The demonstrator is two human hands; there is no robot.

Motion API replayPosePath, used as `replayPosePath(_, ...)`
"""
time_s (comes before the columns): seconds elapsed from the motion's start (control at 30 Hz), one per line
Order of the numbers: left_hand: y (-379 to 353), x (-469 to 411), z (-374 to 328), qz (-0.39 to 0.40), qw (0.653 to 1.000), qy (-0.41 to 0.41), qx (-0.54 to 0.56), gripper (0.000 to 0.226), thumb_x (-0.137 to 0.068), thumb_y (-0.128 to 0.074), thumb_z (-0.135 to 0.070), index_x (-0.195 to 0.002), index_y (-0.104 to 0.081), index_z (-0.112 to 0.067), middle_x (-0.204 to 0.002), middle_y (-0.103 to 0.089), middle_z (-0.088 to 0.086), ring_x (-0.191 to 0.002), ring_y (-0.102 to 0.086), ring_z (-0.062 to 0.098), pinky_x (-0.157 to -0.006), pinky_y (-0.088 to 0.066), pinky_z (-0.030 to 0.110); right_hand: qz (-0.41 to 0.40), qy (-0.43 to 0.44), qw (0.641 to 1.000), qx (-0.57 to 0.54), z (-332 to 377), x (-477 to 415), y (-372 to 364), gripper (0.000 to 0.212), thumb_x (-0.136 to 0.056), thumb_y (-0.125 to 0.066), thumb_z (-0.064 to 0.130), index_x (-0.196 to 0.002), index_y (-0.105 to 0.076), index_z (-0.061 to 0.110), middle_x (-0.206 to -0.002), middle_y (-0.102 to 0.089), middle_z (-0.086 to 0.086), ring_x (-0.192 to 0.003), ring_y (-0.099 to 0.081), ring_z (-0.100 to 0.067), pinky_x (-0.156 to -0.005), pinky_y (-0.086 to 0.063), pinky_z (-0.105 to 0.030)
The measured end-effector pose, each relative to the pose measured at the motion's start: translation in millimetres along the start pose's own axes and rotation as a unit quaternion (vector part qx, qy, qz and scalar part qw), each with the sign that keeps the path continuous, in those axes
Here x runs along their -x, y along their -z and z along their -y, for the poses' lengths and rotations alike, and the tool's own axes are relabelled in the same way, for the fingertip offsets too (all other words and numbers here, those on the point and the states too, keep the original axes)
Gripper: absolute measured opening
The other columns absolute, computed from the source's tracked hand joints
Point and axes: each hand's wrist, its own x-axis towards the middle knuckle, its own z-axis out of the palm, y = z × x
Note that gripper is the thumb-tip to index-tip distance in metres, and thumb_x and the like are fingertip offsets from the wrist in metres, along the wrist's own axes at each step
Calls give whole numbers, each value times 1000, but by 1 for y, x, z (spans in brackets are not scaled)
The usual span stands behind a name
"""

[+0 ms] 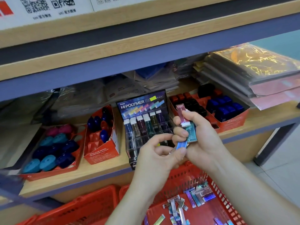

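Observation:
My right hand (199, 137) grips a small bunch of slim metallic erasers in front of the shelf: a maroon eraser (181, 114) sticks up from the fist, a teal eraser (192, 133) points down. My left hand (155, 153) pinches the lower end of a blue eraser (181, 145) that sticks out under the right fist. Behind the hands stands a black Hi-Polymer display box (142, 114) with several erasers upright in its slots. Below, a red basket (219, 192) holds several loose iridescent erasers (194, 198).
On the wooden shelf (103, 172) sit red cartons of sharpeners: teal and navy ones (52, 151) at left, blue ones (103, 125) beside the display, blue and black ones (225, 108) at right. Wrapped paper stacks (253, 72) lie at the upper right. Another red basket (84, 207) is at lower left.

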Motion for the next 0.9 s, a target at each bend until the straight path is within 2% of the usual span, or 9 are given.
replayPosePath(0.1,3,6,1,-9,997,35,62,30,-83,-72,-8,-111,-66,-16,-80,-74,14,-65,-66,15,-65,-56,26,-20,24,999,12,5,4,-5,9,-97,-48,17,-91,-52,11,-71,-57,-2,-54,-54,-13,-56,-39,-23)
replayPosePath(0.23,19,14,3,-35,997,37,65,18,-87,-67,-7,-104,-70,-12,-83,-75,11,-73,-70,18,-65,-55,21,-88,30,995,-16,24,11,-2,16,-96,-47,7,-87,-60,7,-69,-64,-4,-70,-70,-18,-67,-52,-27)
replayPosePath(0.3,26,14,2,-62,992,37,102,18,-88,-65,-7,-105,-68,-9,-84,-75,12,-74,-72,19,-61,-56,21,-95,13,995,-6,28,12,2,15,-94,-44,2,-91,-58,5,-70,-61,-6,-61,-64,-16,-52,-49,-21)
replayPosePath(0.37,28,12,-1,-79,987,34,132,19,-89,-63,-9,-108,-64,-8,-85,-75,13,-77,-73,22,-62,-57,22,-75,-15,995,66,23,13,4,12,-93,-44,0,-95,-54,7,-73,-56,-6,-53,-50,-10,-40,-31,-15)
replayPosePath(0.43,24,9,-4,-81,986,25,141,19,-91,-62,-12,-109,-61,-9,-87,-75,12,-79,-74,23,-64,-58,23,-33,-34,983,178,10,13,4,7,-93,-55,10,-99,-57,9,-75,-55,-4,-54,-44,-9,-40,-23,-16)
replayPosePath(0.57,13,8,-8,-70,990,17,124,11,-93,-60,-15,-103,-62,-13,-85,-76,7,-81,-74,20,-68,-59,27,32,-25,939,342,-7,11,3,28,-88,-69,24,-110,-65,7,-73,-53,-2,-54,-36,-7,-41,-23,-17)
replayPosePath(0.67,12,7,-1,-52,994,23,93,16,-93,-60,-20,-105,-64,-11,-86,-76,7,-84,-74,21,-68,-58,26,22,-32,927,372,-7,8,5,20,-90,-68,19,-104,-67,6,-76,-51,-8,-55,-33,-10,-40,-22,-18)
replayPosePath(0.77,19,4,6,-65,996,20,64,21,-89,-66,-26,-100,-69,-8,-86,-75,10,-83,-71,25,-73,-56,33,28,-60,918,391,-10,5,7,16,-92,-65,25,-96,-73,12,-79,-57,-8,-60,-42,-13,-40,-27,-18)
replayPosePath(0.9,44,-7,5,-135,989,11,53,19,-88,-68,-16,-104,-67,-6,-84,-75,8,-74,-69,15,-69,-56,25,-16,-77,940,332,-14,3,5,18,-94,-62,22,-95,-70,5,-76,-58,-6,-59,-44,-14,-39,-31,-18)
